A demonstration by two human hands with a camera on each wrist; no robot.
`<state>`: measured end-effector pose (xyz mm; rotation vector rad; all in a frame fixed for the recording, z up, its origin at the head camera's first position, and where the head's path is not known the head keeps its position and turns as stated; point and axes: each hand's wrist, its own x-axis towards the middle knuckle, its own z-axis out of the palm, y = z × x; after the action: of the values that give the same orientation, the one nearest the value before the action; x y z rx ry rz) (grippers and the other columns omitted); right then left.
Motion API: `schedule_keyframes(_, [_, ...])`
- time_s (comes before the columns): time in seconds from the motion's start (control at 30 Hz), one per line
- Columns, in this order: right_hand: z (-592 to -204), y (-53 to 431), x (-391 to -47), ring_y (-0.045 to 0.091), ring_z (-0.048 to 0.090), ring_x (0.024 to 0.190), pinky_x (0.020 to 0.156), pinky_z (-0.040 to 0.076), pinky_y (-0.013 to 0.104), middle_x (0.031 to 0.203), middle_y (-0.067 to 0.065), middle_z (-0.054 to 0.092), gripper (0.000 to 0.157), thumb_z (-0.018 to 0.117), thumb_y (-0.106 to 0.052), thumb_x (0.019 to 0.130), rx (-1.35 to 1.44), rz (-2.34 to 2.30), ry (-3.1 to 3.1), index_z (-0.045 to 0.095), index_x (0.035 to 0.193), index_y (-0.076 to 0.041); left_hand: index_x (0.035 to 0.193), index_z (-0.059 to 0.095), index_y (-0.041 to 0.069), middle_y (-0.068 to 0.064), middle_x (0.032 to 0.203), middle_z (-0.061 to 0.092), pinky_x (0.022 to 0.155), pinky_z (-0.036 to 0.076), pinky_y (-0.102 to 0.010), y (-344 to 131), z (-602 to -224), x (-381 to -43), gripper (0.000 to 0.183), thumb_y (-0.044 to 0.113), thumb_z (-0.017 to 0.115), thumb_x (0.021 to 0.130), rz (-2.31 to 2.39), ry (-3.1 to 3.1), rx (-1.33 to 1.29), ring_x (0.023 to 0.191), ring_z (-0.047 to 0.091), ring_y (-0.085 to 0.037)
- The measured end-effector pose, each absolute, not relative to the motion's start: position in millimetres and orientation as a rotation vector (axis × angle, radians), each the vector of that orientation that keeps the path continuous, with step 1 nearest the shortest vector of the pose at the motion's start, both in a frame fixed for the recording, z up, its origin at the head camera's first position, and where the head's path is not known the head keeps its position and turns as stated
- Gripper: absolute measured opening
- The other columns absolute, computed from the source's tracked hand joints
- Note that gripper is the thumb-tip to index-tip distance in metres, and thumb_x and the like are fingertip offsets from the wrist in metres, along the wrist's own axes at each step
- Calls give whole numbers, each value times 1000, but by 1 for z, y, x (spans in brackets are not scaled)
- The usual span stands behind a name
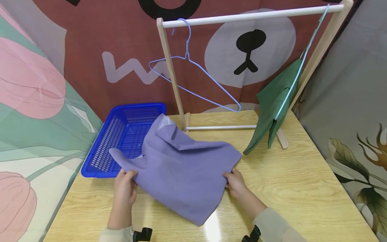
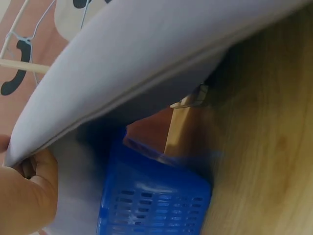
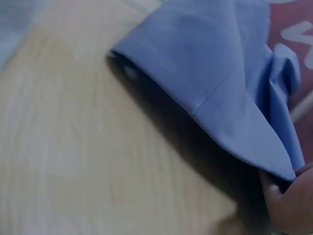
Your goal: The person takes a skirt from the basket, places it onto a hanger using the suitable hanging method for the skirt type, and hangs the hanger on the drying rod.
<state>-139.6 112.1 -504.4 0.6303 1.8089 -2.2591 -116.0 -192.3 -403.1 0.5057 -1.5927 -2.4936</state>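
A purple cloth (image 1: 187, 168) is stretched between my two hands above the table, its far part bunched in folds over the basket's right side. My left hand (image 1: 125, 186) pinches its left edge, thumb on top. On the opposite side, my right hand (image 1: 235, 182) pinches the right edge. The left wrist view shows the cloth's edge (image 2: 117, 93) raised off the table, with the left hand (image 2: 32, 191) at its end. In the right wrist view, a corner of the cloth (image 3: 195, 73) hangs low over the wood, and the right hand (image 3: 293, 200) grips the edge.
Behind the cloth, a blue plastic basket (image 1: 101, 151) stands at the left. A wooden rack with a white rail (image 1: 254, 16) holds a blue hanger (image 1: 211, 79) and, at its right end, a light green hanger (image 1: 297, 74) carrying a folded green cloth (image 1: 279, 97).
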Motion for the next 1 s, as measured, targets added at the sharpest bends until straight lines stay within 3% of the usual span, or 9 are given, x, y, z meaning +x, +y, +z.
schedule_keyframes(0.1, [-500, 129, -145, 11, 52, 67, 61, 46, 26, 85, 9, 50, 39, 39, 5, 82, 622, -2262, 1818, 30, 119, 14, 82, 51, 4, 0, 78, 53, 61, 44, -21, -187, -406, -110, 21, -11, 38, 76, -2515, -1548, 426, 68, 54, -8])
schedule_keyframes(0.23, [-495, 151, -150, 9, 50, 70, 63, 45, 24, 90, 9, 47, 41, 38, 2, 84, 607, -2235, 1856, 27, 122, 14, 73, 56, 6, 1, 69, 55, 54, 44, -19, -184, -410, -108, 20, -5, 43, 82, -2587, -1451, 452, 59, 53, -8])
schedule_keyframes(0.4, [-493, 172, -152, 7, 49, 67, 61, 43, 21, 82, 2, 47, 36, 39, 3, 84, 582, -2241, 1885, 29, 117, 16, 84, 45, 2, 2, 63, 50, 42, 36, -14, -186, -413, -114, 3, 0, 43, 85, -2482, -1579, 646, 49, 44, -4])
schedule_keyframes(0.47, [-494, 178, -151, 7, 49, 67, 61, 44, 21, 79, 1, 47, 36, 39, 3, 84, 570, -2237, 1892, 28, 116, 16, 89, 38, 2, 2, 65, 47, 40, 32, -13, -189, -415, -117, 7, -1, 42, 84, -2420, -1690, 702, 48, 41, -3])
schedule_keyframes(0.67, [-496, 189, -151, 8, 50, 67, 61, 44, 23, 84, 4, 48, 42, 40, 0, 85, 550, -2149, 1945, 26, 121, 16, 98, 38, -2, 0, 72, 50, 48, 42, -17, -186, -426, -117, 16, -1, 43, 83, -2386, -1958, 671, 57, 50, -7])
schedule_keyframes(1.0, [-496, 210, -165, 10, 47, 74, 63, 43, 19, 102, 22, 42, 44, 40, 0, 84, 517, -1985, 2133, 25, 120, 22, 88, 45, -10, -5, 67, 54, 58, 49, -30, -166, -446, -101, 18, -8, 43, 71, -2379, -2205, 449, 57, 55, -13])
